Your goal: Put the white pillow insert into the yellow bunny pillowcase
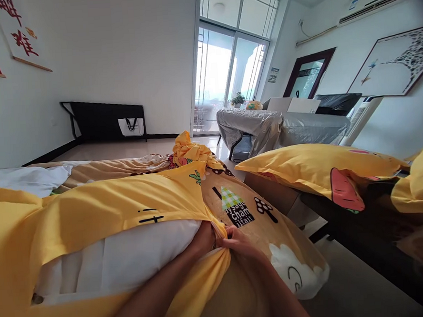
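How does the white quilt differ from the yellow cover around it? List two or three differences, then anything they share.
Colour: the white quilt is plain, while the yellow cover bears printed black marks and a small green motif.
Position: the quilt lies inside, showing only through the opening; the cover wraps around it.
Contact: the right hand pinches the cover's edge, and the left hand reaches into the opening against the quilt.
Both lie flat on the bed.

We see our two forearms bare to the lower edge of the view, no sleeves showing. Our left hand [204,238] and right hand [238,243] wear nothing, no rings visible.
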`<control>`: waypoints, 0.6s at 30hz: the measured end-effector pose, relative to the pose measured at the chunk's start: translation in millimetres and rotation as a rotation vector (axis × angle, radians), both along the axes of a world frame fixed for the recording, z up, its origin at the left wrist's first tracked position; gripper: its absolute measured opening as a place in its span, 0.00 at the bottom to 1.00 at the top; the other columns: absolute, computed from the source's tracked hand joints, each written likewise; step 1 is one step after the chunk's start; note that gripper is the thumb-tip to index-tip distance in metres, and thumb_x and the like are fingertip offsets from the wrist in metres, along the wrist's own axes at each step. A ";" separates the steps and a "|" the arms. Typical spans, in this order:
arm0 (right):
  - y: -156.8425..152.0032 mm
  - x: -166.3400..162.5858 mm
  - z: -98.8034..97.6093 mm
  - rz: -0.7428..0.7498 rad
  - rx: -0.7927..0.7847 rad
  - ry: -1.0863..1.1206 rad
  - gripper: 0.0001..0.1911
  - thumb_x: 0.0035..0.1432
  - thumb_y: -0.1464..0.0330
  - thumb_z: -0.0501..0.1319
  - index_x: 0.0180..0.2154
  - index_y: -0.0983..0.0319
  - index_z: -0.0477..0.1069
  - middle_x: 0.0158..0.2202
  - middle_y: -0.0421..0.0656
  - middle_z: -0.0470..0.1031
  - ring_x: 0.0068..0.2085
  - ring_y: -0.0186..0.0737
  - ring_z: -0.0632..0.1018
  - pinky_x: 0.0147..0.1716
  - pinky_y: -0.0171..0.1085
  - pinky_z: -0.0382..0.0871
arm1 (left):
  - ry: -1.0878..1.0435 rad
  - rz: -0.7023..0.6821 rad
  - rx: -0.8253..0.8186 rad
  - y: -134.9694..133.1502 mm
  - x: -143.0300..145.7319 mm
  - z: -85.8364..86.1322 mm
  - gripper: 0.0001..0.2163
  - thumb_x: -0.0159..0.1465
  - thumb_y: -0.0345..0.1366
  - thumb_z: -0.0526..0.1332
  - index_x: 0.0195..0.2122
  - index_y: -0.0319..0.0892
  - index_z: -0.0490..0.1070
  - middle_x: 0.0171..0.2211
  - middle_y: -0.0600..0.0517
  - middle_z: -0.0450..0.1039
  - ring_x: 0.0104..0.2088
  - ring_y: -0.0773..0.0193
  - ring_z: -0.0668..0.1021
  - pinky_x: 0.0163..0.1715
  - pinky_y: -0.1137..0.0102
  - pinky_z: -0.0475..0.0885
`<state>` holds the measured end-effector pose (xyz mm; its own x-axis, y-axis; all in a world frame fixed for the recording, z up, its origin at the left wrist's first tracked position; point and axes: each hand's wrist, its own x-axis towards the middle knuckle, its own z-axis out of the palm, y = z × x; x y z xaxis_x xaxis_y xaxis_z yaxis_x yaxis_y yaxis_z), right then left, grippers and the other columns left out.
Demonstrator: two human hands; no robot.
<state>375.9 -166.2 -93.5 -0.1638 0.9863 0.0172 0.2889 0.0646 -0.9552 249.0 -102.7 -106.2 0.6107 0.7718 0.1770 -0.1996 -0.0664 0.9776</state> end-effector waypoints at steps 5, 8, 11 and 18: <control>-3.8 1.9 -1.0 -0.047 0.026 0.101 0.20 0.45 0.53 0.67 0.24 0.65 0.72 0.23 0.38 0.65 0.27 0.31 0.62 0.27 0.31 0.56 | 0.086 0.042 0.063 -7.3 -20.1 26.5 0.11 0.49 0.30 0.57 0.35 0.37 0.69 0.34 0.48 0.75 0.35 0.61 0.75 0.40 0.67 0.71; -5.0 12.9 -11.0 -0.165 0.029 0.253 0.26 0.49 0.47 0.62 0.22 0.65 0.72 0.24 0.41 0.69 0.29 0.34 0.66 0.30 0.33 0.60 | 0.181 0.057 0.168 -17.2 -38.5 45.5 0.10 0.48 0.29 0.55 0.31 0.36 0.72 0.34 0.46 0.76 0.36 0.59 0.75 0.40 0.68 0.70; -6.8 23.4 -22.1 -0.293 -0.020 0.391 0.30 0.48 0.43 0.60 0.20 0.65 0.73 0.24 0.44 0.71 0.29 0.36 0.69 0.31 0.35 0.62 | 0.283 0.021 0.086 -23.8 -58.4 67.4 0.10 0.53 0.34 0.56 0.29 0.36 0.75 0.32 0.46 0.76 0.36 0.57 0.75 0.36 0.68 0.70; -17.6 25.2 -18.8 -0.308 -0.012 0.347 0.23 0.44 0.51 0.68 0.29 0.66 0.75 0.30 0.44 0.74 0.29 0.33 0.69 0.26 0.32 0.58 | 0.308 0.028 -0.387 -16.8 -108.5 154.3 0.19 0.51 0.46 0.62 0.38 0.37 0.75 0.35 0.46 0.77 0.37 0.56 0.78 0.35 0.69 0.72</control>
